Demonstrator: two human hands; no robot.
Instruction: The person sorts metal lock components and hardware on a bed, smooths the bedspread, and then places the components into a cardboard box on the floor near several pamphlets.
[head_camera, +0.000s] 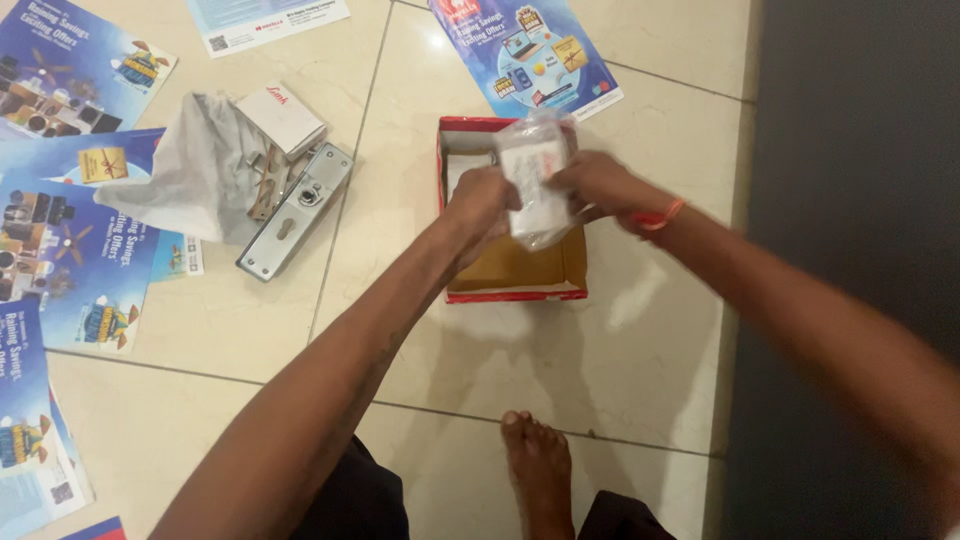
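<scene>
A white packet in a clear plastic bag (536, 180) is held above an open red cardboard box (512, 270) that sits on the tiled floor (600, 350). The left hand (480, 200) is closed on the packet's left side, and the right hand (592, 186) is closed on its right side, so the packet sits between the two grips, with its top poking up above the fingers. The picture is blurred here, so single fingers cannot be told apart. An orange thread (660, 216) circles the right wrist.

Inside the box, a brown bottom shows below the packet, and something pale lies at the far end, partly hidden.

Left of the box, well apart, a metal door-lock plate (296, 212) lies on the floor, touching crumpled white paper (185, 170) and a small white box (282, 120). Blue leaflets (70, 240) lie scattered along the left edge and the far side. A bare foot (538, 460) rests on the floor near the box.
</scene>
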